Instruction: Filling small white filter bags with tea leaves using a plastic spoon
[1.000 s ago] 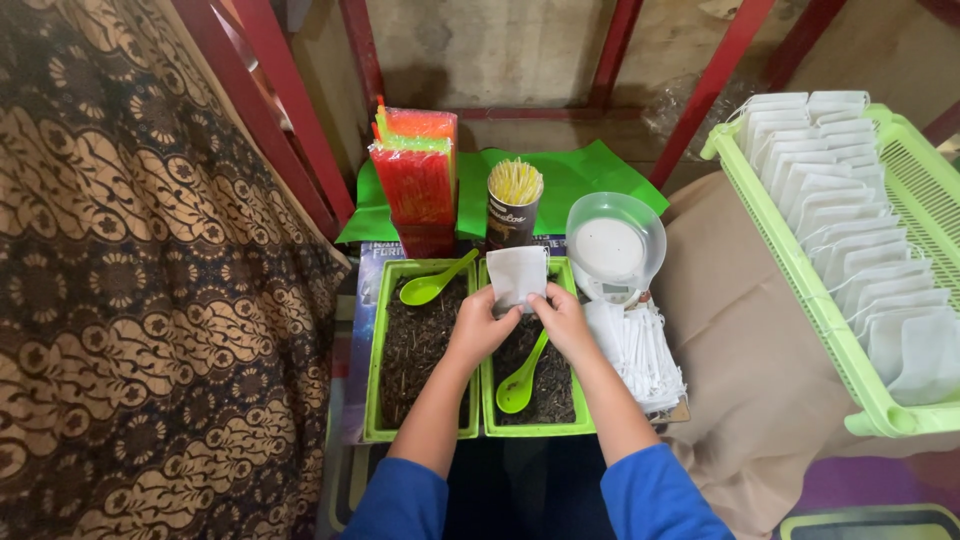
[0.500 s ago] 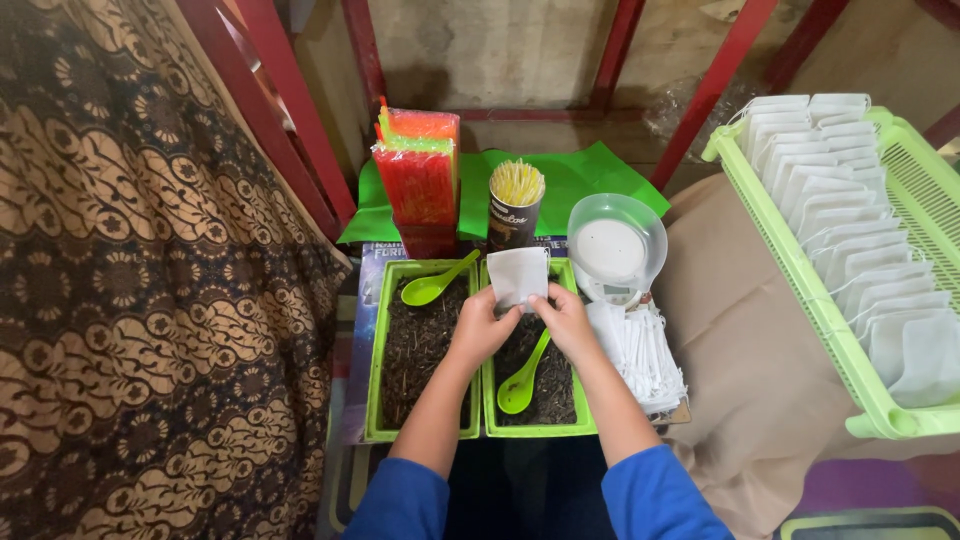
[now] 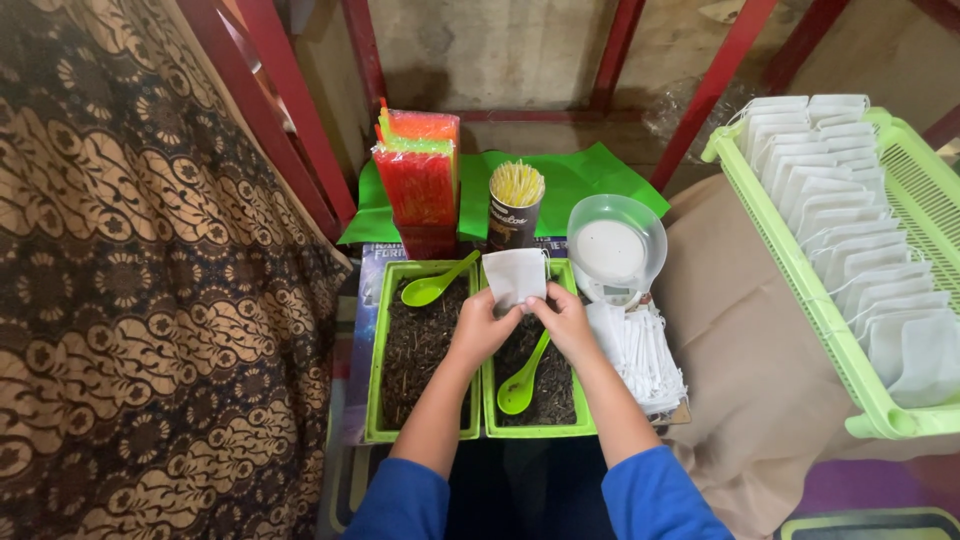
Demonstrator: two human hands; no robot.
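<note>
Two hands meet at one small white filter bag (image 3: 515, 277), each pinching a lower corner of it between thumb and fingers: the left hand (image 3: 484, 328) on its left side, the right hand (image 3: 562, 318) on its right. The bag is held upright above the inner rims of two green trays of dark dried leaves. The left tray (image 3: 375, 365) lies under and to the left of the left hand, with a green plastic spoon (image 3: 434, 285) resting in its far end. The right tray (image 3: 540, 428) lies under the right hand, and a second green spoon (image 3: 522, 377) lies in it just below that hand's wrist.

Just right of the right hand a stack of empty white bags (image 3: 640, 355) leans against the tray's edge. Beyond the hands stand a dark cup of yellow sticks (image 3: 515, 207), a clear bowl on a small scale (image 3: 616, 249) and, to the far left, upright packs of red and orange straws (image 3: 418, 180) on a green sheet (image 3: 590, 175).

Well to the right, a green basket (image 3: 800, 270) holds rows of white bags on a brown cloth (image 3: 740, 350). Patterned brown fabric (image 3: 130, 300) closes in the left side, so open room lies mainly to the right.
</note>
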